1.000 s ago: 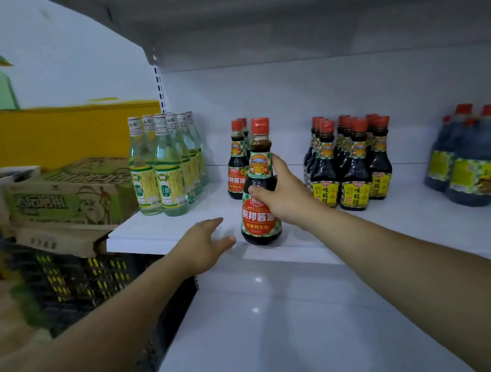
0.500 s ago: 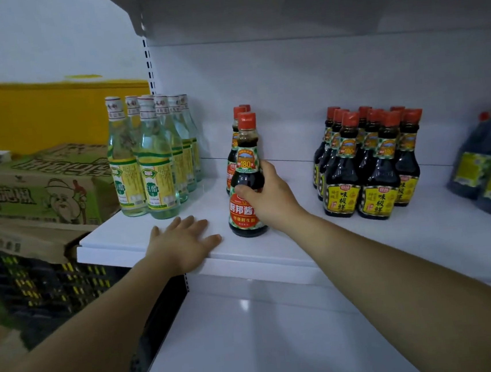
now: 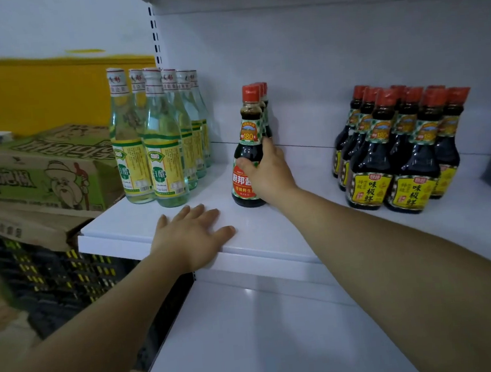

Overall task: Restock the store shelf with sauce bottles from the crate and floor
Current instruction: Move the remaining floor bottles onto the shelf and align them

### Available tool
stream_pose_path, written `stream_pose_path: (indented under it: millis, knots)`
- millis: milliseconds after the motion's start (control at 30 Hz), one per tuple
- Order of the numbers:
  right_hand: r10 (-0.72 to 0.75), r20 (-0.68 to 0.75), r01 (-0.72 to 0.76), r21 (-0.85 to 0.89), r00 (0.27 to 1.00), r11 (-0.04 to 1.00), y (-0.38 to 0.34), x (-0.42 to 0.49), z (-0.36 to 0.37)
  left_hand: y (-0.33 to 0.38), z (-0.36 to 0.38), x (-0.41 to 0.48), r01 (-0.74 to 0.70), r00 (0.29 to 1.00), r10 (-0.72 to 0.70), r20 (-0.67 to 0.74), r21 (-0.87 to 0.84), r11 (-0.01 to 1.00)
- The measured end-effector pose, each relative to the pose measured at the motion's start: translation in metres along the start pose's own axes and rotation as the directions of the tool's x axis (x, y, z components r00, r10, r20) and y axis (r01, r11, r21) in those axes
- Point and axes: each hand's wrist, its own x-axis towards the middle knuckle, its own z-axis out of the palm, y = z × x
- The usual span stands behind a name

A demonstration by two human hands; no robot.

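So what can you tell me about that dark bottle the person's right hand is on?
The soy sauce bottle is small and clear-walled, glass or plastic, and filled with dark liquid. It has a red cap, a green-checked neck label marked 180 and a red front label with white Chinese characters. It stands upright near the front of the white shelf, directly ahead of a row of matching bottles. The right hand grips its body from the right, with the thumb across the front label, partly hiding it.
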Motion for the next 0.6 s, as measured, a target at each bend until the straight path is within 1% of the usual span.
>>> stream_pose_path:
  millis: [367, 467, 600]
  knots:
    - [0.022, 0.004, -0.022, -0.025, 1.0, 0.999, 0.004, 0.007, 0.006, 0.0, 0.0, -0.002, -0.003, 1.0, 0.003, 0.01, -0.005, 1.0]
    - [0.047, 0.037, -0.044, -0.063, 0.998, 0.997, 0.0, 0.009, 0.001, 0.001, -0.004, 0.0, -0.005, 0.998, 0.006, 0.055, -0.02, 1.0]
    - [0.128, 0.13, -0.109, -0.145, 0.983, 0.983, -0.013, 0.01, -0.011, 0.0, -0.017, -0.005, 0.013, 0.992, 0.001, 0.126, -0.11, 0.994]
